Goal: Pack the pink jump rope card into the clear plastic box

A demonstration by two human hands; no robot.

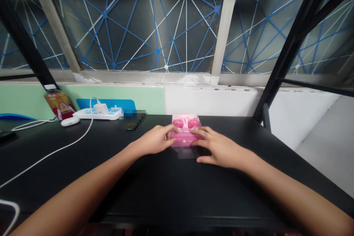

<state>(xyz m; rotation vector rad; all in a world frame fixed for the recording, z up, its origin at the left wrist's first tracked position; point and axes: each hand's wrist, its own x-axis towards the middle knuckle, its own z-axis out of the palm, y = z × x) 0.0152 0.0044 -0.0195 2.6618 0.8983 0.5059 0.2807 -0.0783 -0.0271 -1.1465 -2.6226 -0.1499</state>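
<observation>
A small pink box (183, 137) with a clear plastic top part lies on the black desk in front of me. Pink rounded pieces (193, 122) show through the clear part, with a pale pink-white piece between them. From its near side a clear plastic flap (188, 152) sticks out over the desk. My left hand (158, 139) has its thumb and curled fingers closed on the box's left edge. On the right side, my right hand (218, 146) is open, its fingers spread and their tips resting on the box, the thumb out towards the desk.
On the left stand a drink bottle (59, 102) and a white power strip (113, 114) with a charger (101, 108) and white cable (80, 138). A dark, partly pixelated object (131, 121) lies beside it. Black frame posts (287, 55) rise on both sides, before windows.
</observation>
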